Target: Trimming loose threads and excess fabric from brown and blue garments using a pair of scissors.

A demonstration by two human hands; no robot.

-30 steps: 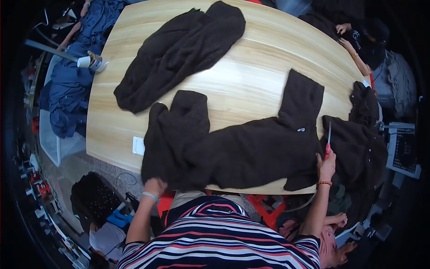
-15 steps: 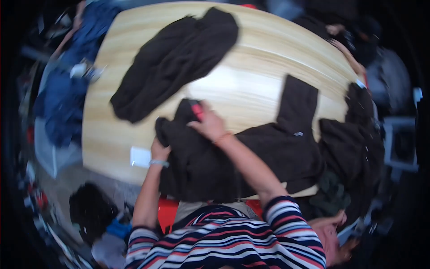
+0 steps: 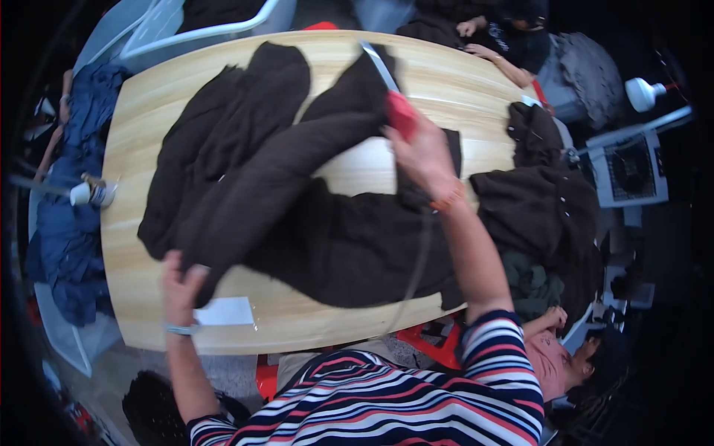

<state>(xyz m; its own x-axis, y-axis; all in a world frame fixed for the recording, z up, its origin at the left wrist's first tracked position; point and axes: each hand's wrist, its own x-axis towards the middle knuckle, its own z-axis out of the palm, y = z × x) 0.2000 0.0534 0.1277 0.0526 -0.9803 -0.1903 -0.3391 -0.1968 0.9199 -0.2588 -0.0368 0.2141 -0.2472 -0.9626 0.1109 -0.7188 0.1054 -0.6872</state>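
Garment (image 3: 256,182), dark brown, hung lifted over the bench (image 3: 123,286), one length slanting from 8 o'clock up toward 1 o'clock; the cloth lying toward 4 o'clock looked like part of it. Left grip (image 3: 182,290) at 8 o'clock was closed on its lower edge, just beside a white paper (image 3: 227,312). Right grip (image 3: 422,152) at 2 o'clock was clamped round the red-handled scissors (image 3: 398,108), blade up toward 12; knuckles met the raised cloth, but couldn't tell if fingers pinched it too. Another brown cloth (image 3: 197,130) lay at 10 o'clock, partly behind the lifted length.

Handling, judged: soft, floppy, thick-ish knit, moderate weight, not slippery, not fragile except to the blade. Best holds: both ends of the length, full-hand on folded edges, since a mid-span hold would have let the ends droop.
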